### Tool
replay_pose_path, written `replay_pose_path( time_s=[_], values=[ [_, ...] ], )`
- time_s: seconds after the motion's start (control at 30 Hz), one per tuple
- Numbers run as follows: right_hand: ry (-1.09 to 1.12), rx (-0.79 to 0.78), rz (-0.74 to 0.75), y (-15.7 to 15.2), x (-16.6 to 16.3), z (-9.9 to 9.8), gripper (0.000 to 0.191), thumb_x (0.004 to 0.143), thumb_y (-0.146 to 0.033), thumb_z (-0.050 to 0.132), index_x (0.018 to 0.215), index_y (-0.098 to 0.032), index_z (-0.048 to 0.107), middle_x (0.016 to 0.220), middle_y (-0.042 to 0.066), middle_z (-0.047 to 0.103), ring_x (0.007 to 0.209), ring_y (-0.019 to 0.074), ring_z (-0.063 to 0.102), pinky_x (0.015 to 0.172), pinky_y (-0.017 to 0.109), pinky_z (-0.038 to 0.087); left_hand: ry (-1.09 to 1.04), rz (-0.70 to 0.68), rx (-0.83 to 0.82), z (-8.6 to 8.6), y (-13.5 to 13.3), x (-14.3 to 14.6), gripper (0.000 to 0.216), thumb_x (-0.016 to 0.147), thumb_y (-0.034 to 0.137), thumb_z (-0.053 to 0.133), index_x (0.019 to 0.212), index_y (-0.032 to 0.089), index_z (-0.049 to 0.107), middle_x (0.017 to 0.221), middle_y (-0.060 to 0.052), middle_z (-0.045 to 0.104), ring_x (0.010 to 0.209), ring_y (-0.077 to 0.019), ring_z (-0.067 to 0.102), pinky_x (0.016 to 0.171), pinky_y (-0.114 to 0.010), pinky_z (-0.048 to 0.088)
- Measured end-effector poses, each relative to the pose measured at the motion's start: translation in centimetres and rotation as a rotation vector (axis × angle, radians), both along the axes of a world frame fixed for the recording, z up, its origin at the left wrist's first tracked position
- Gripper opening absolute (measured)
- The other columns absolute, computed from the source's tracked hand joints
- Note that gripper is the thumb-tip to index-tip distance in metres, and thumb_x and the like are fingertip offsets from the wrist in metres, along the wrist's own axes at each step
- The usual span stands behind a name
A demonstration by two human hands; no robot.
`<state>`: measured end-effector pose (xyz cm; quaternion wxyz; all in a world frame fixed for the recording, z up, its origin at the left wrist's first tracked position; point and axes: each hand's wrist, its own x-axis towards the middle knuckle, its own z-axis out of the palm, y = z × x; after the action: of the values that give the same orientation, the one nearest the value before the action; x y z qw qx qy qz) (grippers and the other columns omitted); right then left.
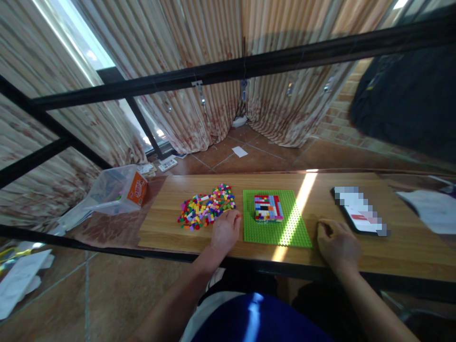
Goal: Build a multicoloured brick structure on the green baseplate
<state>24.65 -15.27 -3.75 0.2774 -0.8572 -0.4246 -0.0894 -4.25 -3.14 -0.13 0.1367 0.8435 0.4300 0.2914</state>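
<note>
A green baseplate (285, 228) lies on the wooden table, and a small block of mixed-colour bricks (268, 208) stands built on its far half. Left of it spreads a loose pile of small coloured bricks (206, 206). My left hand (225, 231) rests at the near right edge of that pile, fingers curled down, right beside the baseplate's left edge; anything in them is hidden. On the table just right of the baseplate sits my right hand (337, 244), curled loosely into a fist, with nothing visible in it.
A phone (359, 211) lies to the right, beyond my right hand, with paper (427, 209) further right. A clear plastic box (116, 190) with an orange label sits off the table's left end. Black frame bars (249, 64) cross overhead; curtains hang behind.
</note>
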Motion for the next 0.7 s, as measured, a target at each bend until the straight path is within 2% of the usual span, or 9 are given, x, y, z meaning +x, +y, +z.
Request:
replay_pose_path(
  time_s=[0.17, 0.3, 0.53, 0.7],
  values=[
    [0.003, 0.011, 0.004, 0.1, 0.0, -0.1, 0.024, 0.086, -0.030, 0.052, 0.093, -0.018, 0.072, 0.094, 0.009, 0.067, 0.072, 0.0177, 0.053, 0.061, 0.030, 0.033, -0.186, -0.113, -0.077, 1.4, 0.3, 2.1, 0.013, 0.091, 0.012, 0.053, 0.088, 0.020, 0.063, 0.087, -0.002, 0.068, 0.084, -0.0163, 0.064, 0.076, -0.028, 0.051],
    [0.000, 0.009, -0.004, 0.1, 0.0, -0.2, 0.023, 0.087, -0.030, 0.053, 0.093, -0.018, 0.072, 0.094, 0.008, 0.067, 0.071, 0.0167, 0.053, 0.059, 0.029, 0.032, -0.231, -0.195, -0.073, 1.6, 0.5, 3.8, 0.014, 0.091, 0.012, 0.054, 0.089, 0.019, 0.066, 0.089, -0.003, 0.069, 0.086, -0.0164, 0.065, 0.078, -0.028, 0.051],
    [0.006, 0.017, -0.006, 0.1, -0.2, 0.2, 0.024, 0.088, -0.030, 0.052, 0.093, -0.018, 0.072, 0.093, 0.008, 0.067, 0.071, 0.0163, 0.053, 0.059, 0.028, 0.030, -0.120, -0.255, 0.000, 0.7, 0.7, 5.0, 0.015, 0.094, 0.017, 0.054, 0.090, 0.020, 0.068, 0.091, -0.003, 0.071, 0.089, -0.0186, 0.064, 0.083, -0.033, 0.049],
    [-0.001, 0.003, -0.002, 0.1, -0.2, 0.1, 0.024, 0.088, -0.029, 0.052, 0.093, -0.017, 0.072, 0.094, 0.008, 0.067, 0.072, 0.0166, 0.053, 0.059, 0.029, 0.031, -0.003, -0.247, 0.050, 0.7, 0.9, 5.1, 0.012, 0.093, 0.016, 0.054, 0.097, 0.019, 0.065, 0.094, -0.004, 0.071, 0.089, -0.0208, 0.062, 0.083, -0.035, 0.046]
  ],
)
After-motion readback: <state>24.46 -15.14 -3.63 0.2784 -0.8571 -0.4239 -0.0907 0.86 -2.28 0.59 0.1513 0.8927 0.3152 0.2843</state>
